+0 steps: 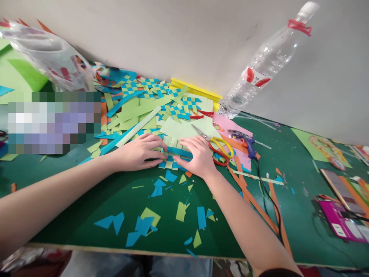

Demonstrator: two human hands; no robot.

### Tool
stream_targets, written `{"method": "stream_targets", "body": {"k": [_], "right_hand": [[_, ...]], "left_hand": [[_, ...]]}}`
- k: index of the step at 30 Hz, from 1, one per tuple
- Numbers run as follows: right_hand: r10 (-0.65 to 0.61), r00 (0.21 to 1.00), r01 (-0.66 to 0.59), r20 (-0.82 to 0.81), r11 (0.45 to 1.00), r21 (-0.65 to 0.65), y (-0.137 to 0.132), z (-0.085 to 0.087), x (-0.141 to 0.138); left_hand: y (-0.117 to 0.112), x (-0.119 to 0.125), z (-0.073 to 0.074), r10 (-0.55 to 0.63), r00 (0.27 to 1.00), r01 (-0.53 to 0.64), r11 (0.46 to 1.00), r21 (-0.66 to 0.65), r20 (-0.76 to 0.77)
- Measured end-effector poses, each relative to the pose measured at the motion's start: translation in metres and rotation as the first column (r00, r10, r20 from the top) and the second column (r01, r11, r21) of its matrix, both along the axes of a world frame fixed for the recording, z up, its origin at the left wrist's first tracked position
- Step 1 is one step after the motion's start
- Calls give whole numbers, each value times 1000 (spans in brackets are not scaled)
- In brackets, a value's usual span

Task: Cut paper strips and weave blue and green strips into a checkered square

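A small woven piece of blue and pale green paper strips (170, 164) lies on the table between my hands. One blue paper strip (180, 152) crosses it from hand to hand. My left hand (141, 154) has its curled fingers on the strip's left end and the weave's edge. At the other end, my right hand (198, 156) has thumb and fingers on either side of the same strip. Part of the weave is hidden under the fingers. Scissors (220, 148) with yellow and red handles lie beside my right hand, blades pointing up-left.
Finished checkered weaves (150, 87) and loose green strips (138, 111) pile up behind. A clear plastic bottle (259, 65) stands at the wall. To the right are a blue glue gun (250, 148), its cable, orange strips (253, 200) and a phone (341, 190). Paper scraps (144, 225) lie in front.
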State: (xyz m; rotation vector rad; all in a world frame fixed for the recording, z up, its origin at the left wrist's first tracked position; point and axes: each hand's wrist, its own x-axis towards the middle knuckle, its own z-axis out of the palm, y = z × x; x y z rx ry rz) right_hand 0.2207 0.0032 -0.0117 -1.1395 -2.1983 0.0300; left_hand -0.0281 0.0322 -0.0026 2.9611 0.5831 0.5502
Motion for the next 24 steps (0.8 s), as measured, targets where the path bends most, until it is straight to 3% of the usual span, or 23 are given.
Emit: {"method": "stream_targets", "body": {"k": [9,16,24], "right_hand": [[89,983,-108,161,987,115,-3,-5,0],[102,980,-134,173,973,189,-2,-4,-1],[76,983,-105,166,980,172,-3,-6,-1]], "left_hand": [[-3,2,-2,0,1000,-1,1000,27,16],[-5,4,0,16,1000,-16,998,68,6],[-7,5,1,42,999,-43,997,66,20]]}}
